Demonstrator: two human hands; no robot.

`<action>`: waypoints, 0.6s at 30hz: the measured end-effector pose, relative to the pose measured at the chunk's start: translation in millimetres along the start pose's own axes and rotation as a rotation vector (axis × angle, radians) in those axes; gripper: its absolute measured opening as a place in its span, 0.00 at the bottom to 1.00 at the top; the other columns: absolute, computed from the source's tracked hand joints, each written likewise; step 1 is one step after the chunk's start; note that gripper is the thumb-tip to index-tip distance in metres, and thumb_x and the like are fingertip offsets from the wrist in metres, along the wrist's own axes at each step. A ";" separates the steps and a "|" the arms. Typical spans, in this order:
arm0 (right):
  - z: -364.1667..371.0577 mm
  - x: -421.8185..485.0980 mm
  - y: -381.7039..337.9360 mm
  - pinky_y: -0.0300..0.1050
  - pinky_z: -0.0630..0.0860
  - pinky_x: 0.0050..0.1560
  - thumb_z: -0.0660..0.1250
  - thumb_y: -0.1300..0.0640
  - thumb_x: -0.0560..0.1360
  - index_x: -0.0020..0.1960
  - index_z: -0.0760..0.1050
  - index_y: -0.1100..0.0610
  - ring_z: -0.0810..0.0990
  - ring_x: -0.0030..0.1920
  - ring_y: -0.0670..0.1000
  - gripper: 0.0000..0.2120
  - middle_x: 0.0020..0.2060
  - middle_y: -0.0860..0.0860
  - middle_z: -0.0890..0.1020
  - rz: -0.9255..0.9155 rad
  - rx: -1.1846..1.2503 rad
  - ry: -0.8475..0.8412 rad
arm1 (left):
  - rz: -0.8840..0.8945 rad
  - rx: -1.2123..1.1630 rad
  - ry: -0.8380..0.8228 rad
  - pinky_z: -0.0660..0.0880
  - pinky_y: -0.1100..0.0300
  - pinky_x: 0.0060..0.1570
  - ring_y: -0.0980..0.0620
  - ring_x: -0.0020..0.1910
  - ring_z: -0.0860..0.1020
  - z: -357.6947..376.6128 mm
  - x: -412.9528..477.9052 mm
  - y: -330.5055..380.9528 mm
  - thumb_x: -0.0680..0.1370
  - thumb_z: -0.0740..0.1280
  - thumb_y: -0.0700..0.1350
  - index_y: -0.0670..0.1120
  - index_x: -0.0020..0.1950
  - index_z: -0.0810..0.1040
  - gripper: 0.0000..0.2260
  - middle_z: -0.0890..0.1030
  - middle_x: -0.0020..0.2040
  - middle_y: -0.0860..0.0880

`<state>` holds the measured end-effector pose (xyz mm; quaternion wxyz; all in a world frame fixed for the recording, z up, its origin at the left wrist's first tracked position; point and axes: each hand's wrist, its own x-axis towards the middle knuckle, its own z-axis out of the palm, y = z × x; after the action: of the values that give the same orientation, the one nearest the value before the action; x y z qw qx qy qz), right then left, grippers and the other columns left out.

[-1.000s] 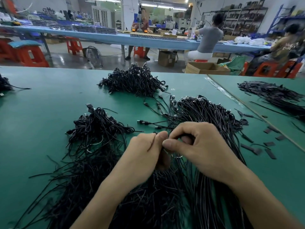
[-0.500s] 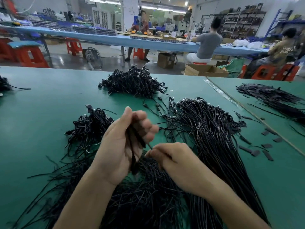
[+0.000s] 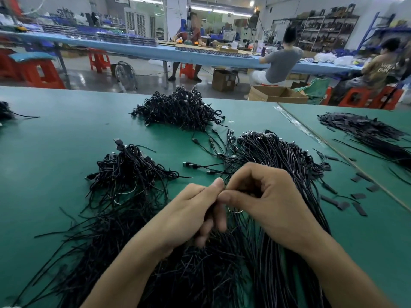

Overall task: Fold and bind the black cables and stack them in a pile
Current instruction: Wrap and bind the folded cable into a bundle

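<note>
My left hand [image 3: 195, 210] and my right hand [image 3: 264, 201] meet thumb to thumb above the green table [image 3: 55, 152]. Between them they grip a folded black cable, mostly hidden inside the fingers; a thin tie loop [image 3: 234, 211] shows just below the right thumb. Under and right of my hands lies a long sheaf of loose black cables [image 3: 273, 156]. A small pile of bound cables [image 3: 131, 170] sits to the left. A bigger heap of bound cables [image 3: 180, 110] lies farther back. A spread of thin black ties [image 3: 106, 236] covers the near left.
Flat black strips [image 3: 364, 130] are piled on the adjoining table at the right, with loose pieces [image 3: 342, 204] scattered near the seam. A cardboard box [image 3: 278, 95] stands behind the far edge. People sit at a long blue bench [image 3: 155, 52] beyond.
My left hand, raised and holding the folded cable half a second ago, has come down. My right hand has moved up to meet it, so both now grip the cable together.
</note>
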<state>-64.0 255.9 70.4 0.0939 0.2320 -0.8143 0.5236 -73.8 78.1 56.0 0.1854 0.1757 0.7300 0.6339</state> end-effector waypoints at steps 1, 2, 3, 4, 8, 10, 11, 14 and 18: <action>-0.6 1.0 0.7 0.43 0.75 0.36 0.76 0.50 0.70 0.41 0.79 0.52 0.77 0.33 0.50 0.08 0.33 0.49 0.81 0.010 0.054 -0.006 | -0.005 -0.050 -0.044 0.62 0.67 0.19 0.56 0.16 0.65 -2.2 -2.0 0.5 0.81 0.55 0.62 0.48 0.26 0.75 0.29 0.66 0.19 0.52; -0.7 1.7 1.0 0.43 0.74 0.36 0.76 0.49 0.70 0.41 0.78 0.52 0.76 0.35 0.50 0.09 0.34 0.49 0.80 0.025 0.113 -0.043 | 0.003 -0.104 -0.094 0.61 0.68 0.19 0.56 0.16 0.63 -4.6 -3.5 0.4 0.82 0.57 0.63 0.48 0.26 0.73 0.29 0.64 0.19 0.53; -0.2 1.8 1.3 0.45 0.74 0.38 0.74 0.49 0.71 0.41 0.77 0.51 0.75 0.36 0.51 0.08 0.35 0.50 0.79 0.043 0.182 -0.099 | 0.013 -0.160 -0.144 0.60 0.68 0.19 0.57 0.16 0.62 -6.9 -4.6 0.4 0.81 0.58 0.62 0.49 0.26 0.71 0.27 0.63 0.19 0.53; 0.2 1.6 1.5 0.48 0.74 0.40 0.73 0.49 0.72 0.42 0.76 0.50 0.75 0.38 0.53 0.08 0.36 0.51 0.79 0.057 0.237 -0.153 | 0.019 -0.213 -0.188 0.60 0.68 0.18 0.57 0.16 0.62 -8.7 -5.3 0.4 0.81 0.58 0.61 0.49 0.26 0.69 0.26 0.64 0.20 0.53; -0.4 2.2 1.6 0.62 0.75 0.43 0.71 0.47 0.73 0.43 0.75 0.49 0.76 0.38 0.57 0.08 0.38 0.51 0.79 0.073 0.205 -0.197 | -0.035 -0.298 -0.254 0.62 0.68 0.17 0.55 0.19 0.71 -10.0 -5.1 -0.6 0.80 0.59 0.60 0.50 0.28 0.67 0.23 0.69 0.22 0.51; 0.1 2.4 3.3 0.65 0.76 0.45 0.71 0.45 0.72 0.43 0.76 0.49 0.79 0.39 0.61 0.09 0.39 0.54 0.81 0.095 0.157 -0.177 | -0.043 -0.235 -0.198 0.67 0.67 0.20 0.53 0.22 0.74 -8.4 -3.0 -2.3 0.80 0.59 0.61 0.51 0.27 0.67 0.24 0.72 0.24 0.50; 0.9 2.3 4.2 0.67 0.76 0.44 0.71 0.44 0.72 0.43 0.76 0.49 0.79 0.39 0.63 0.10 0.39 0.55 0.81 0.104 0.126 -0.160 | -0.039 -0.191 -0.148 0.68 0.66 0.22 0.52 0.23 0.75 -6.8 -1.2 -3.5 0.81 0.60 0.61 0.51 0.27 0.67 0.25 0.73 0.24 0.49; 3.8 1.5 5.5 0.66 0.76 0.40 0.71 0.44 0.71 0.42 0.75 0.48 0.78 0.38 0.63 0.09 0.36 0.53 0.81 0.110 0.039 -0.120 | 0.001 -0.012 0.033 0.71 0.58 0.32 0.48 0.28 0.75 -2.9 5.0 -6.5 0.81 0.58 0.58 0.50 0.23 0.67 0.27 0.74 0.27 0.45; 8.5 1.1 3.2 0.55 0.79 0.40 0.71 0.49 0.73 0.43 0.75 0.47 0.78 0.36 0.52 0.06 0.36 0.47 0.80 0.062 -0.059 -0.052 | 0.019 -0.028 0.143 0.76 0.47 0.47 0.40 0.39 0.77 -0.2 7.3 -7.9 0.84 0.58 0.49 0.39 0.37 0.76 0.20 0.76 0.38 0.41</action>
<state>-65.7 249.1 64.5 0.0630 0.2173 -0.8383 0.4960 -80.4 80.5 47.8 0.1290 0.1343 0.7309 0.6566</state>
